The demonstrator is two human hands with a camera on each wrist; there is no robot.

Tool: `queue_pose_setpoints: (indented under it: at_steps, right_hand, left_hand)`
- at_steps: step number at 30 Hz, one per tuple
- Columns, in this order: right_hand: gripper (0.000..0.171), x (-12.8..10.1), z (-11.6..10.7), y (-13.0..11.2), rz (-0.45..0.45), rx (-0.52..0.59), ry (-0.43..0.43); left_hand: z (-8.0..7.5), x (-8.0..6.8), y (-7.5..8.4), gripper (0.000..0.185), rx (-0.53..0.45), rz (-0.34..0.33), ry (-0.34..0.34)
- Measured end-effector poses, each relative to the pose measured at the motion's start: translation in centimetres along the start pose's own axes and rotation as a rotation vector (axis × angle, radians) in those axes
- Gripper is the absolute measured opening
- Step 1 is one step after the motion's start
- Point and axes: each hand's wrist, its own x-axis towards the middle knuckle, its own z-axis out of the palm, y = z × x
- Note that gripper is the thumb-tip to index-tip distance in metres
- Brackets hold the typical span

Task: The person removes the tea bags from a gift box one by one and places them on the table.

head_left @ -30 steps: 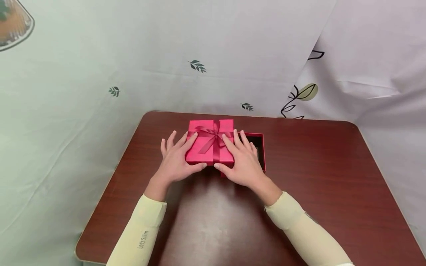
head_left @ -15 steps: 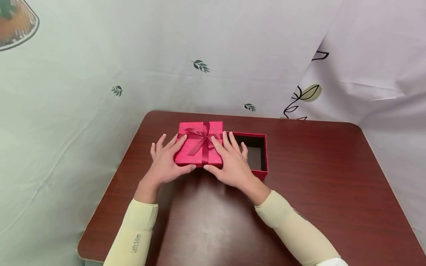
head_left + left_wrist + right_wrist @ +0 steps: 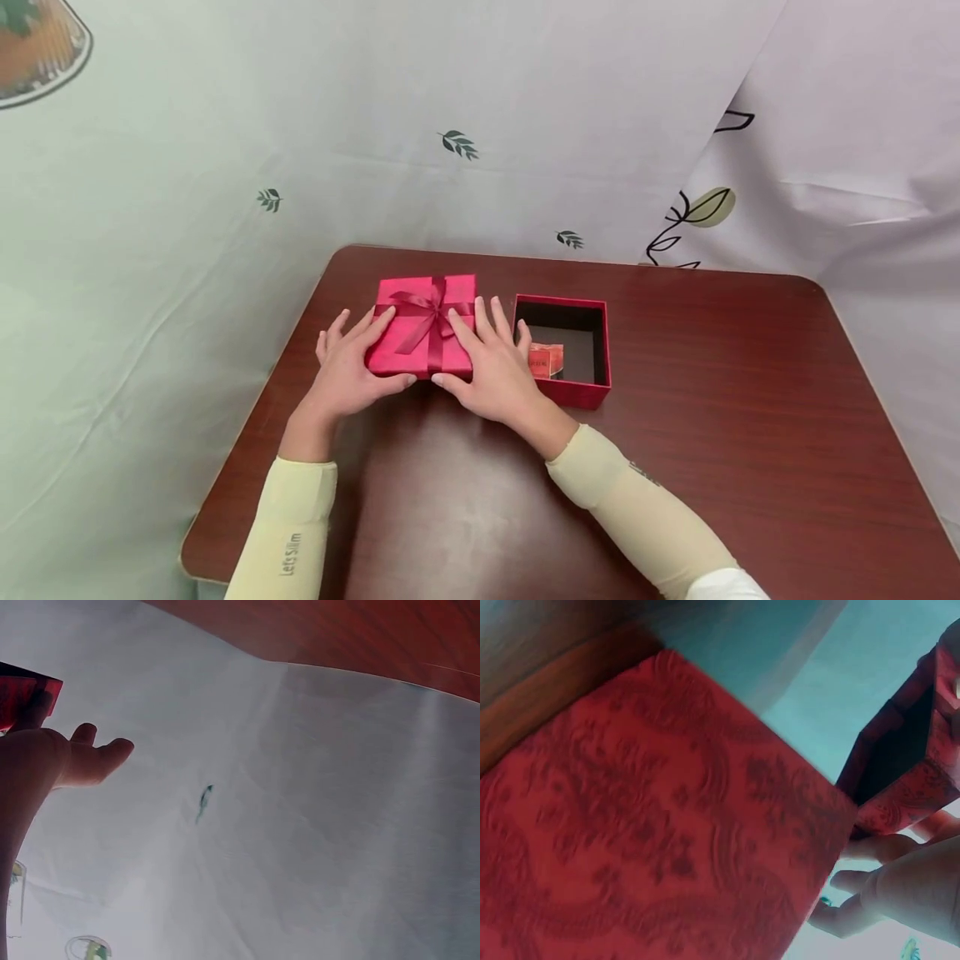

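Our grip on the square red embossed-card lid with a dark red ribbon bow (image 3: 425, 325) is two-handed: the left hand (image 3: 347, 372) holds its left edge with the thumb tucked under the near side and the fingers laid along the top, and the right hand (image 3: 487, 367) holds its right edge the same way, thumb beneath and fingers spread over the top. The lid sits at the left-centre of the dark reddish-brown wooden desk (image 3: 750, 433), just beside the open square red box base with a dark interior (image 3: 570, 393); lid and base appear apart, with our right-hand fingers between them. Inside the base a small orange-red carton (image 3: 545, 360) rests near the left wall. The right wrist view shows the lid's patterned side wall (image 3: 652, 847) at close range, with the desk edge above it. We cannot tell from these views whether the lid is resting on the desk or raised slightly off it. We judge the main risks as follows: an uneven pull by one hand could tilt the lid; the right-hand knuckles could nudge the base and shift it; fingers pressing on the bow could flatten the ribbon.
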Motion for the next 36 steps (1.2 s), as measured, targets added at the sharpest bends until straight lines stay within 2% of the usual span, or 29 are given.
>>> queue_pose_setpoints:
  at_steps: [7, 15, 24, 36]
  right_hand:
    - [0.094, 0.6, 1.6, -0.8, 0.022, -0.026, -0.041]
    - [0.095, 0.8, 3.0, -1.3, 0.032, -0.056, -0.082]
    - [0.096, 0.9, 4.0, -1.5, 0.042, -0.022, -0.107]
    - [0.095, 1.6, 5.4, -0.8, 0.130, 0.064, -0.293]
  left_hand:
    - [-0.3, -0.2, -1.2, 0.104, -0.019, -0.026, -0.013]
    - [0.1, -0.4, -2.5, 0.104, -0.032, -0.059, -0.042]
    - [0.8, -0.4, -3.7, 0.105, -0.028, -0.075, -0.056]
    - [1.9, 0.4, -5.0, 0.106, -0.015, -0.121, -0.136]
